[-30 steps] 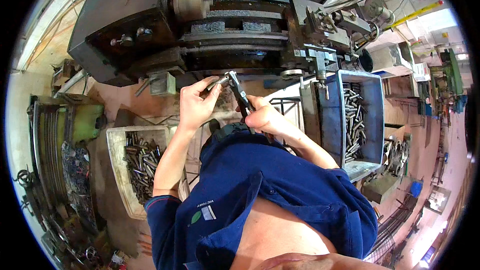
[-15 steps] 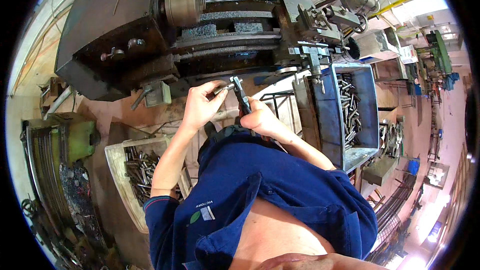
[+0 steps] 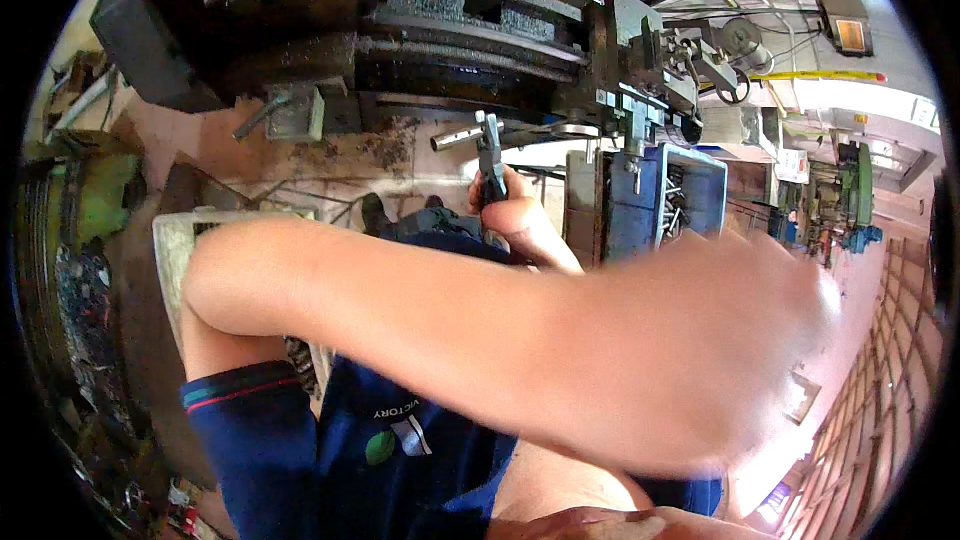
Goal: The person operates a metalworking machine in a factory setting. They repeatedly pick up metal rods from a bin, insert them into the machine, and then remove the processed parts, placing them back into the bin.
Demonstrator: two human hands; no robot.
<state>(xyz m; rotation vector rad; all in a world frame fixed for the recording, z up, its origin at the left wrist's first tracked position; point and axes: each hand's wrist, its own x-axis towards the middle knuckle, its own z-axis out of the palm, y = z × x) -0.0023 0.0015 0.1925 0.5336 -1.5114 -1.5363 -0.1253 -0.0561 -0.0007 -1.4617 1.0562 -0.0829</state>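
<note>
Lathe (image 3: 420, 30), workshop floor | my left forearm sweeps blurred across the frame, left hand (image 3: 770, 290) smeared, grip I cannot tell | right hand (image 3: 515, 220) clenched on dark pliers (image 3: 490, 155), jaws up at a short metal rod (image 3: 455, 138) just below the lathe | judged step: gripping rod; next calls for steady aim.

head cam | looks down | close over lathe (image 3: 400, 30)

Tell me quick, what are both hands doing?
Left hand: swung across the view, blurred; cannot tell.
Right hand: closed around a dark tool holding a metal pin.
</note>
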